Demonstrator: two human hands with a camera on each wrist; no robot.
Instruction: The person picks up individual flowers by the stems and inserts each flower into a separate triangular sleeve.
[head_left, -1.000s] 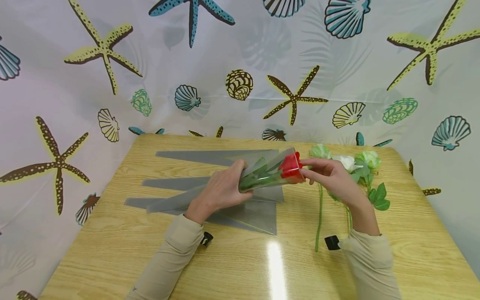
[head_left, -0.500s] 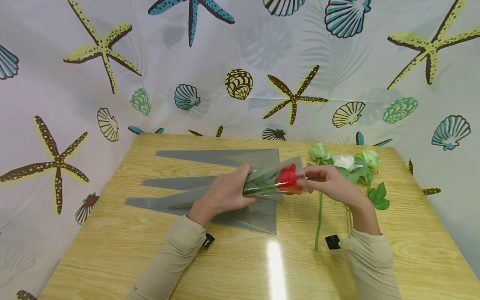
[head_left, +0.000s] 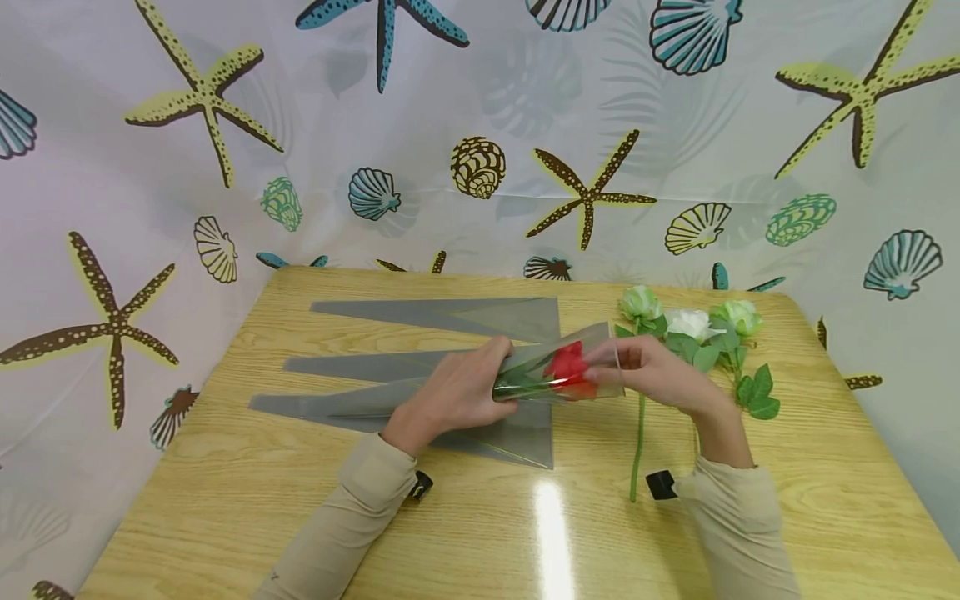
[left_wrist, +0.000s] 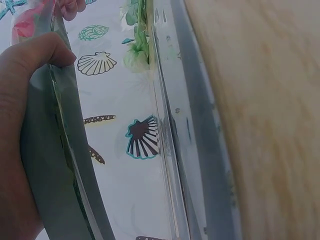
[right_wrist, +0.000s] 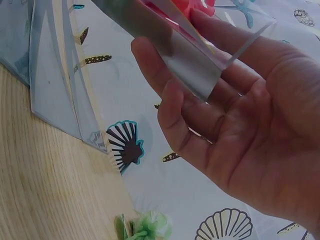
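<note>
A red artificial rose [head_left: 567, 367] lies inside a clear plastic flower sleeve [head_left: 604, 337], its green stem running back toward the left. My left hand [head_left: 459, 390] grips the narrow part of this sleeve, with the thumb along its upper side. At the sleeve's wide mouth, my right hand [head_left: 663, 372] pinches the rose's petals, its thumb and forefinger reaching inside. In the right wrist view, the other fingers of the right hand [right_wrist: 245, 140] lie outside, around the sleeve's edge [right_wrist: 192, 75]. The left palm hides the lower stem.
Several flat tapered sleeves [head_left: 517, 315] lie across the table's left and middle. To the right are a pale green rose [head_left: 640, 303], a white rose [head_left: 688, 324] and another greenish rose [head_left: 739, 317] with leaves. A shell-patterned cloth [head_left: 420, 142] hangs behind the wooden table [head_left: 225, 517].
The left hand and the sleeved rose have shifted slightly right and toward me. The right thumb and fingers have gone from the sleeve's rim deeper into its mouth, onto the petals.
</note>
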